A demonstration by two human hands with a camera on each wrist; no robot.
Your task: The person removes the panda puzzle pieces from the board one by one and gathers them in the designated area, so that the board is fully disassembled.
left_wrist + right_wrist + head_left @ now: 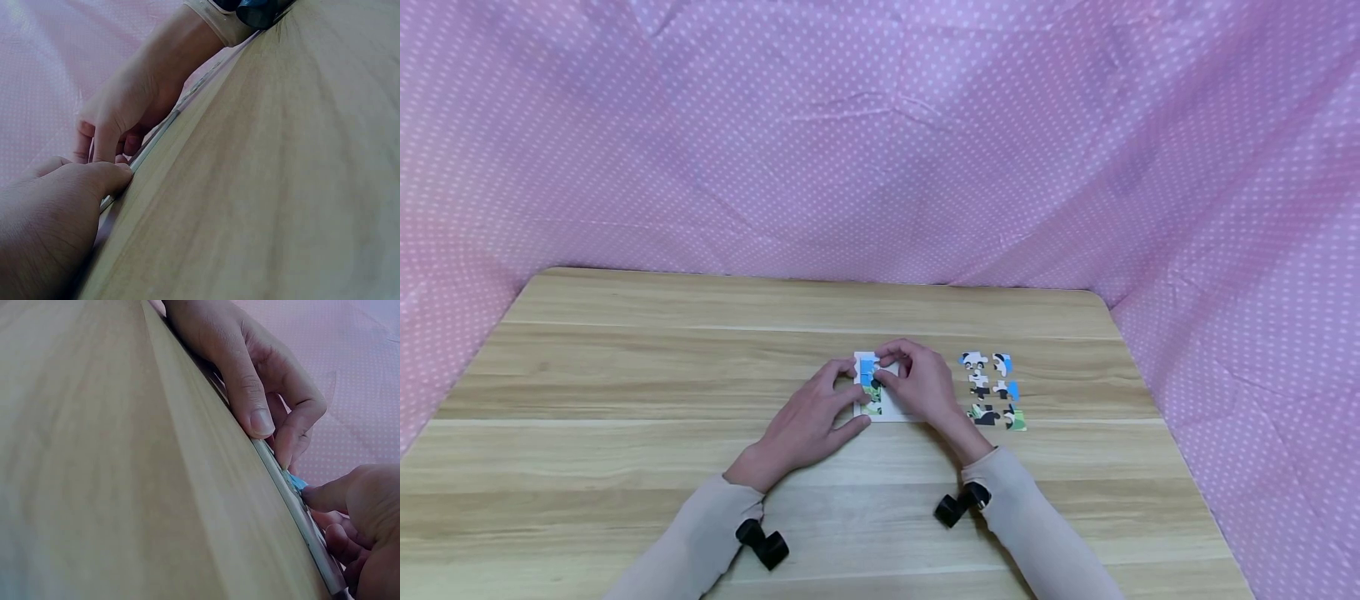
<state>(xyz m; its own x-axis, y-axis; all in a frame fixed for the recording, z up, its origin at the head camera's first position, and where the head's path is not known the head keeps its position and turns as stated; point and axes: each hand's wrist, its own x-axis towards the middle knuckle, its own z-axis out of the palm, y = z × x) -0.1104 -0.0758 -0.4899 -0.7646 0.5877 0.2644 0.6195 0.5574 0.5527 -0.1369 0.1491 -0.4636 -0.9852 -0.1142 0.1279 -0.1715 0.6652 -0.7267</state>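
A white puzzle board (pixel 891 409) lies on the table between the two hands, with blue and green picture pieces (pixel 868 371) along its left side. My left hand (pixel 812 417) steadies the board, its thumb at the near edge and its spread fingertips over the left side. Thumb and bent fingers of my right hand (pixel 921 379) are at a puzzle piece over those pieces, mostly hidden under the fingertips. From the right wrist, a bit of blue piece (pixel 298 481) shows under the right thumb.
To the right of the board, loose panda puzzle pieces (pixel 979 382) are laid out in two columns. The wooden table (pixel 625 400) extends widely around, bounded at the back and right by a pink dotted cloth (pixel 880 167). Both wrists wear black cameras.
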